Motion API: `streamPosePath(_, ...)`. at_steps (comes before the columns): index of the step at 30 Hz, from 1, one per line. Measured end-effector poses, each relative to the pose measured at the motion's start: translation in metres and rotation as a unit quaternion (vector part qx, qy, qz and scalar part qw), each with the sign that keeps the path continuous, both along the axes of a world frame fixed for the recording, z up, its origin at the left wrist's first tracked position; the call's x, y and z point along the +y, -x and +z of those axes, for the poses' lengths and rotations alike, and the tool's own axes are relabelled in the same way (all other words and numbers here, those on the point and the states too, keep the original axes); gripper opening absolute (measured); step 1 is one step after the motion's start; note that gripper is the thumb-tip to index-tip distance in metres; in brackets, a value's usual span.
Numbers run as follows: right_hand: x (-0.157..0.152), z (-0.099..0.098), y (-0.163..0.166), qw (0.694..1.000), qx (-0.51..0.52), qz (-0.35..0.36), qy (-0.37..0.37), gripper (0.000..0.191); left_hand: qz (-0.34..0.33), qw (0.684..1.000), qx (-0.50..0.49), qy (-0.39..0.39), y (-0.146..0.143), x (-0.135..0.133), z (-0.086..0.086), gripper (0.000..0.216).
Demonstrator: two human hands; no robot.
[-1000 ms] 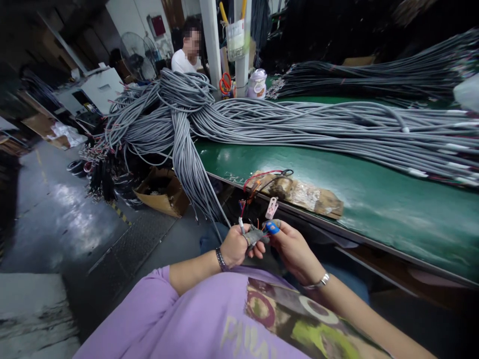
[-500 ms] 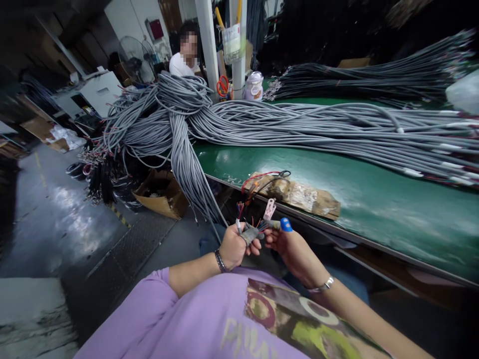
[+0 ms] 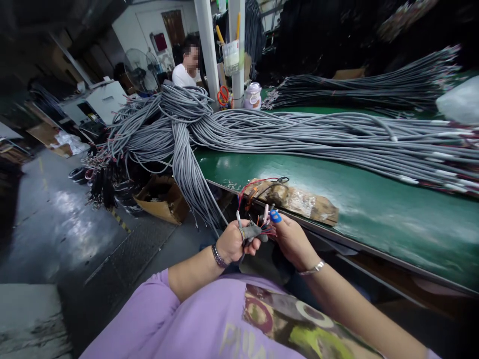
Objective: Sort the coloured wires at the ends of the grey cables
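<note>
My left hand is closed around a grey cable with a white band near its end. Grey coverings wrap some of its fingers. Thin red, dark and orange wires fan out from those fingers towards my right hand. That hand wears a blue cover on its thumb and pinches at the wire ends; the exact contact is partly hidden. A small pale pink piece sticks up beside the right thumb, its kind unclear. Both hands are in front of the bench edge.
A taped wooden block with red and black leads lies at the edge of the green bench. Long grey cables cover the bench behind and hang down at left. A cardboard box stands below; a person sits beyond.
My right hand has moved left, closer to my left hand, and its thumb has tilted inward. The thin wires now spread to the right from the left fingers. The view has tilted slightly upward.
</note>
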State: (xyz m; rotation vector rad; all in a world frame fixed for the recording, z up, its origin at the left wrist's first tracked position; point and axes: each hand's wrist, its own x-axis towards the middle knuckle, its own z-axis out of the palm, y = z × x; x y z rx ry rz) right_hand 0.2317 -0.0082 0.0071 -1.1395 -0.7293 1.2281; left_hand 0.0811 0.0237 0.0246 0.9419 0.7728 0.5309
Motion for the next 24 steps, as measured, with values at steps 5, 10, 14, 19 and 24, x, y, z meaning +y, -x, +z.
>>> streamPosePath(5,0.005,-0.002,0.004,0.999,0.018,-0.026,0.009,0.055,-0.027,1.000,-0.003,0.009,-0.004,0.003,-0.007,0.043)
streamPosePath(10,0.013,0.003,0.006,0.984,0.172,-0.003,0.042,0.049,-0.034,0.999,0.000,0.014,-0.008,0.002,-0.011,0.043)
streamPosePath(14,0.014,0.002,0.007,0.979,0.196,-0.008,0.053,0.046,-0.035,0.999,0.010,0.013,-0.010,0.000,-0.011,0.043)
streamPosePath(19,0.007,0.002,0.005,0.973,0.218,0.008,0.072,0.049,-0.020,1.000,0.017,0.006,-0.006,-0.005,-0.008,0.046)
streamPosePath(24,0.005,0.006,0.000,0.963,0.254,0.048,0.075,0.043,0.011,0.999,0.025,-0.027,-0.002,-0.018,-0.005,0.047)
